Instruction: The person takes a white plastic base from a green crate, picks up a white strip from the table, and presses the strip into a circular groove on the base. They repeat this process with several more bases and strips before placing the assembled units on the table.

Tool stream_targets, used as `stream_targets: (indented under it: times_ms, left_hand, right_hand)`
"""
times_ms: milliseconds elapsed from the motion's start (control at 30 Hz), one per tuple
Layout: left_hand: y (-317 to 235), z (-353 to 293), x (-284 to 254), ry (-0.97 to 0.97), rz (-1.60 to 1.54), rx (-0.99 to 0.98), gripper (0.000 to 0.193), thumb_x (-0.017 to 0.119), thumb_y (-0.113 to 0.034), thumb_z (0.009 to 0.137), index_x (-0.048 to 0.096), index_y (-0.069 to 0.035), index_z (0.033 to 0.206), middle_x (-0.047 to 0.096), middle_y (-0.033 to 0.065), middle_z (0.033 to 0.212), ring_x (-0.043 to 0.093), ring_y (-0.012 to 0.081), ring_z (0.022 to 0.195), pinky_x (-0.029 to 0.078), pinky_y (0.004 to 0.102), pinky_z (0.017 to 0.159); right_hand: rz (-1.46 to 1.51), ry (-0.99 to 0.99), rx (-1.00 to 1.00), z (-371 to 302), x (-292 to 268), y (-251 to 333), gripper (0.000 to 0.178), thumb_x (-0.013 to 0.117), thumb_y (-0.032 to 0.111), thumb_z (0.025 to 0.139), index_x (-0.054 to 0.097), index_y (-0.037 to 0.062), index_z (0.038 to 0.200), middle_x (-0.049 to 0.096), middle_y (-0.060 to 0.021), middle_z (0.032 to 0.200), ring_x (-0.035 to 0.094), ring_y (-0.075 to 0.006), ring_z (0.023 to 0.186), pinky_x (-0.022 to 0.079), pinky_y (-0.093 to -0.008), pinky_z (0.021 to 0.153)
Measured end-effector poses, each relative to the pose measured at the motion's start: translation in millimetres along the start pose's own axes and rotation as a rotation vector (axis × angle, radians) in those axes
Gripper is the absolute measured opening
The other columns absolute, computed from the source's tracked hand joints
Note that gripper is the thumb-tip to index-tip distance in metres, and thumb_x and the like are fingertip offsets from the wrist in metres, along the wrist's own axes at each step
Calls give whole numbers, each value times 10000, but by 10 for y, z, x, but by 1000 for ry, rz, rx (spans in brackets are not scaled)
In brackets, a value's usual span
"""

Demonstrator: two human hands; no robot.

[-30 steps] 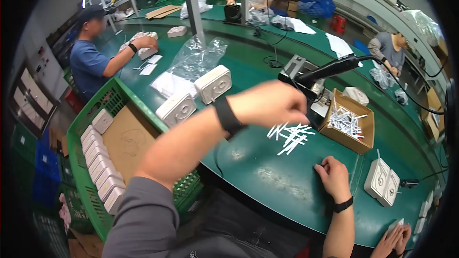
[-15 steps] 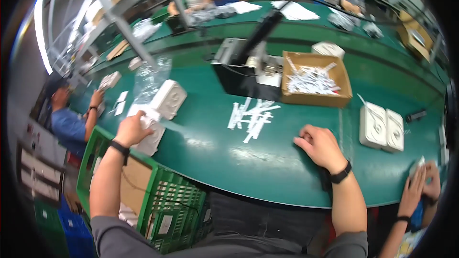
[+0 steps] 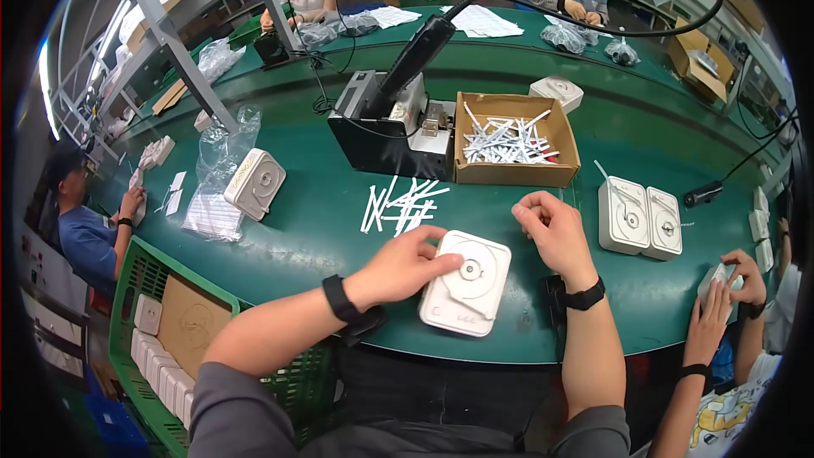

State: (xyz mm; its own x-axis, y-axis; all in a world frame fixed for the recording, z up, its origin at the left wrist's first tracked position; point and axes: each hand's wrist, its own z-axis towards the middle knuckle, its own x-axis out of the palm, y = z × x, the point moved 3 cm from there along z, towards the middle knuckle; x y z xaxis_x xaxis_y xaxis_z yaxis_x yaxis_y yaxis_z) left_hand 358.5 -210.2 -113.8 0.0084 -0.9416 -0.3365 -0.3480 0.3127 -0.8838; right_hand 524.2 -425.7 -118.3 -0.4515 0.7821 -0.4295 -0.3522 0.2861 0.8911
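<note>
Over the near edge of the green table, my left hand (image 3: 403, 265) grips a white plastic housing (image 3: 477, 293) by its left side, thumb on top. The housing is a rounded rectangle with a round recess and a central hub facing up. To its right is my right hand (image 3: 555, 233), apart from the housing, fingers loosely curled and nothing visible in them. Just beyond the hands, several white strips (image 3: 407, 203) lie scattered on the table. Another white housing (image 3: 257, 185) rests at the left, beside a clear plastic bag (image 3: 229, 148).
Behind the strips stand a black machine (image 3: 365, 131) and a cardboard box (image 3: 517, 174) of white strips. A pair of white housings (image 3: 627, 216) sits at right, near a co-worker's hands (image 3: 725, 297). At lower left is a green crate (image 3: 127, 322) holding white housings.
My left hand has moved right from the left side of the table, bringing a white housing in front of me. My right hand stays loosely curled, and the view has shifted.
</note>
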Motion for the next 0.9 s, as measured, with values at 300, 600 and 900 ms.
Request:
stream_targets:
  times_ms: [300,600,900]
  left_hand:
    - [19,153,-790,-703,781,433,256,825,-180,929,737,-2,1090,763,160,1049,752,305,887,606,389,792]
    - [460,9,-1225,-581,662,102,193,815,-162,921,769,17,976,784,125,851,757,245,763,606,349,749]
    - [524,-97,-1113,-572,592,39,202,831,-166,927,782,18,993,774,103,820,732,179,733,599,322,738]
  right_hand:
    - [-420,-233,-348,-49,23,66,183,814,157,949,694,31,1006,670,-72,702,645,-224,643,507,-369,636]
    - [-572,-214,-505,-62,94,111,185,825,132,913,681,58,1002,662,-75,706,660,-292,674,522,-428,703]
    - [-573,-179,-505,-89,128,107,188,822,136,917,675,56,1003,665,-78,713,666,-295,685,525,-433,708]
